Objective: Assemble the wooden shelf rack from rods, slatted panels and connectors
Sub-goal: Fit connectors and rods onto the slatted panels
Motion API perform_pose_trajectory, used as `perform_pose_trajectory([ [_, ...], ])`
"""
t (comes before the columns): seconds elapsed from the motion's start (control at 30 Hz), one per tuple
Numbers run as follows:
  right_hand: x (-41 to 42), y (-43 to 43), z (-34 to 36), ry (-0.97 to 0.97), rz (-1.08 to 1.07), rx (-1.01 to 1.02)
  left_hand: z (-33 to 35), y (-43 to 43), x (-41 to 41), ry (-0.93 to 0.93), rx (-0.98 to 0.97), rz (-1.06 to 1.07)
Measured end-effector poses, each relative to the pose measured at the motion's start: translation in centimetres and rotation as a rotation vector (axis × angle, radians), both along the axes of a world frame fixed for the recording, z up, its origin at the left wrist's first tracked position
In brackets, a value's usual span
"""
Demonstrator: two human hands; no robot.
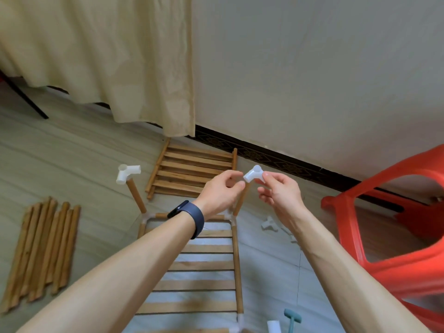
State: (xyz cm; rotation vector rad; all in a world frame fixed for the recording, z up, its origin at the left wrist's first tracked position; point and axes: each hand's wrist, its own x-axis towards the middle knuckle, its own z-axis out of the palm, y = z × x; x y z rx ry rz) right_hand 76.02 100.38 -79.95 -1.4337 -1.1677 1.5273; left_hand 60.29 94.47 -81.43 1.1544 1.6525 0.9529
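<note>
White connector (pixel 253 174) | pinched between left grip (pixel 221 191) and right grip (pixel 280 192) | at rod (pixel 241 201) top

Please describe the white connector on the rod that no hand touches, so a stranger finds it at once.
Start at the cream curtain; below its hem a slatted panel lies on the floor. Left of that panel a rod rises from the far left corner of the rack, capped by the white connector. Unlike the second connector to its right, nothing holds it.

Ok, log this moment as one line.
step: connector at top of right upright rod | left hand: pinches connector | right hand: pinches connector | left upright rod: capped
</note>
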Motion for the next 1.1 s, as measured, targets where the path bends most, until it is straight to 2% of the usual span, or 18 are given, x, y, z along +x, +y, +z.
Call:
perform_pose_trajectory([
  [0.27, -0.9, 0.5, -2.4, 0.025, -0.057, -0.023, -0.3, 4.4, -0.5, -0.040, 0.055, -0.019],
  [0.5, -1.3, 0.6, -2.1, -0.029, 0.025, -0.002, -1.2, 5.8, -0.9, -0.045, 0.032, -0.016],
  [0.63, -1.1, 1.1, -1.8, 0.021, 0.043, -0.015, -1.6, 6.1, -0.9, -0.076, 0.028, 0.001],
  [0.83, -0.6, 1.9, -1.3, 0.086, 0.112, -0.117, -0.9, 6.6, -0.7, -0.007, 0.006, -0.007],
  [1.1, 0.4, 1.5, -2.6, -0.089, 0.227, -0.010, -2.4, 5.6, -1.0, -0.025, -0.026, -0.010],
])
